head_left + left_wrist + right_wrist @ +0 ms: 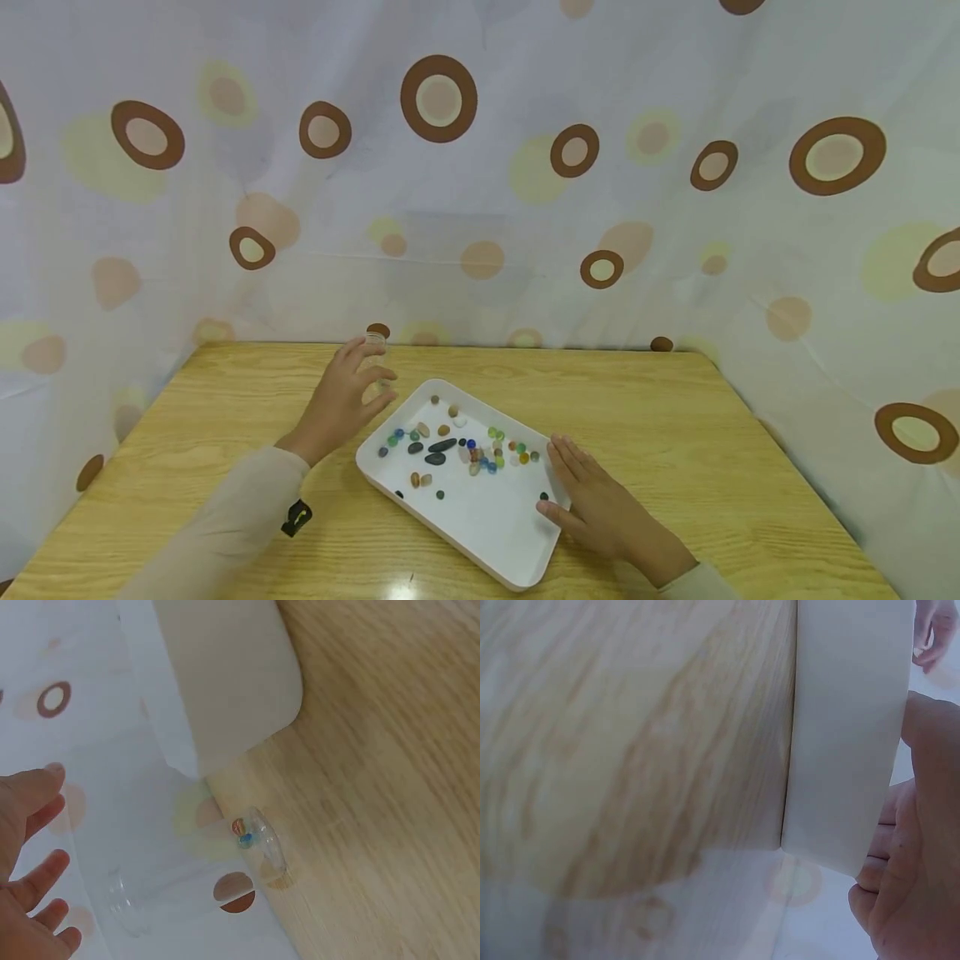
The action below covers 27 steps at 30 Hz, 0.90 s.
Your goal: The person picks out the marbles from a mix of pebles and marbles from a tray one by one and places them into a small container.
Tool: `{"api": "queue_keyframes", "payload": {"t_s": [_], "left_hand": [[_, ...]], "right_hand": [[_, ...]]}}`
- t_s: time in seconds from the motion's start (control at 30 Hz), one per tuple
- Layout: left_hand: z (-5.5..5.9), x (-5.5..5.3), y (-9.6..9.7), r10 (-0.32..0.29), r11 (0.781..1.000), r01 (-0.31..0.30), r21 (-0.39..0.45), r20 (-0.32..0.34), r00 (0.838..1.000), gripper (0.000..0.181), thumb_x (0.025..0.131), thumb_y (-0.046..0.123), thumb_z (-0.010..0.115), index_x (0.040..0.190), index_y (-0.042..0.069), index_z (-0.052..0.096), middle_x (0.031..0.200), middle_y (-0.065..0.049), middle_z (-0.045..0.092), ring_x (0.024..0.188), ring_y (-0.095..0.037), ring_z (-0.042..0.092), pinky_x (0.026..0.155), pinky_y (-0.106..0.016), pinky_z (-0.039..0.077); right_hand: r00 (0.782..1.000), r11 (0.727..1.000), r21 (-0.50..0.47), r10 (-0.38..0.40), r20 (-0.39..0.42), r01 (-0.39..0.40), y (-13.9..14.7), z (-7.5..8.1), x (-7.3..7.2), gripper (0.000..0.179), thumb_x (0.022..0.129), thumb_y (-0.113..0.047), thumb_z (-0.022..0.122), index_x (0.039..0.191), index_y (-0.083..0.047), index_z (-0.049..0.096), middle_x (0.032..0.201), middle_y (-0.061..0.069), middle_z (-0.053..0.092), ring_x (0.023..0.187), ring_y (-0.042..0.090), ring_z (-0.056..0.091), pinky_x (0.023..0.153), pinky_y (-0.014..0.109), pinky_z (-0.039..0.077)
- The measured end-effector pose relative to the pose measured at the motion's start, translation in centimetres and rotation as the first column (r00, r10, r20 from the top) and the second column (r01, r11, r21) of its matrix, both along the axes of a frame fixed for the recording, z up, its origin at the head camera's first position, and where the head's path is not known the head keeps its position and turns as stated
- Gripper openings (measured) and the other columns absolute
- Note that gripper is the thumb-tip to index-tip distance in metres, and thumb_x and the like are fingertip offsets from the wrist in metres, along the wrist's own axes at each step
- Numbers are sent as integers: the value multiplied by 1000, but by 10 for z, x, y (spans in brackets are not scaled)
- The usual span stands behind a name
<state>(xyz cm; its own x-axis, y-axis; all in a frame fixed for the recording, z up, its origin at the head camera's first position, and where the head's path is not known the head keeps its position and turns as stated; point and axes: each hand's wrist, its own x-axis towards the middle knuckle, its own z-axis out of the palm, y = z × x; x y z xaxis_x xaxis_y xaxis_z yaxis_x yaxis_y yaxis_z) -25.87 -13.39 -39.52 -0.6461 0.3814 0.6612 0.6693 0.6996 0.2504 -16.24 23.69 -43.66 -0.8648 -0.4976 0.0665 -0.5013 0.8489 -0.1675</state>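
Observation:
A white rectangular tray (495,525) lies at an angle on the table, with several coloured marbles (487,464) and smooth dark pebbles (436,458) spread over its bottom. Just past its far left corner stands a clear jar (195,877), upright, with a few marbles (243,834) at its base. My left hand (348,396) is beside the jar, fingers spread and slightly bent; the left wrist view shows a gap between them. Over the tray's right rim rests my right hand (600,508), fingers extended along the edge and thumb reaching inside, close to a small dark stone (543,497).
The wooden table (660,433) runs back to a pale curtain (480,183) printed with brown rings, which also closes off both sides. A black wrist strap (297,517) shows by the left sleeve.

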Motion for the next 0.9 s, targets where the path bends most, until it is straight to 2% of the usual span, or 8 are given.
{"api": "queue_keyframes", "payload": {"t_s": [0.1, 0.27, 0.5, 0.67, 0.9], "left_hand": [[-6, 7, 4, -49, 992, 46, -118, -25, 998, 23, 72, 16, 85, 89, 10, 72, 122, -17, 58, 130, -43, 40, 107, -56, 33], [-18, 16, 8, -89, 964, 87, -252, 3, 996, 22, 68, 14, 87, 83, 13, 72, 122, -16, 59, 131, -43, 38, 108, -55, 32], [-27, 19, 12, -35, 931, 56, -362, 65, 997, 20, 66, 15, 88, 78, 14, 72, 123, -16, 59, 131, -44, 39, 110, -55, 30], [-30, 18, 15, 1, 901, 26, -433, 63, 998, 18, 68, 14, 86, 80, 13, 73, 124, -16, 58, 130, -45, 40, 108, -56, 32], [-35, 15, 18, 55, 875, -18, -483, 63, 996, 13, 72, 13, 83, 80, 13, 72, 124, -15, 58, 131, -43, 40, 109, -56, 31]], "right_hand": [[1000, 1000, -2, -4, 1, 4, 0, 0, 0, 80, 98, -53, 41, 148, 7, 23, 155, 23, 20, 145, 36, 17, 115, 50, 20], [1000, 1000, -9, -8, 11, 8, 1, 1, 0, 80, 98, -53, 41, 148, 7, 23, 155, 23, 20, 145, 35, 16, 115, 50, 20], [1000, 1000, -19, -9, 21, 9, 0, 2, 1, 79, 98, -53, 41, 148, 7, 23, 155, 23, 20, 145, 36, 17, 115, 51, 21], [1000, 1000, -29, -9, 23, 10, 0, 3, 2, 80, 98, -52, 42, 148, 6, 23, 155, 23, 20, 144, 36, 17, 115, 50, 20], [999, 999, -39, -16, 29, 17, 1, 2, 2, 81, 97, -54, 42, 149, 5, 22, 156, 22, 19, 145, 35, 16, 115, 51, 20]]}}
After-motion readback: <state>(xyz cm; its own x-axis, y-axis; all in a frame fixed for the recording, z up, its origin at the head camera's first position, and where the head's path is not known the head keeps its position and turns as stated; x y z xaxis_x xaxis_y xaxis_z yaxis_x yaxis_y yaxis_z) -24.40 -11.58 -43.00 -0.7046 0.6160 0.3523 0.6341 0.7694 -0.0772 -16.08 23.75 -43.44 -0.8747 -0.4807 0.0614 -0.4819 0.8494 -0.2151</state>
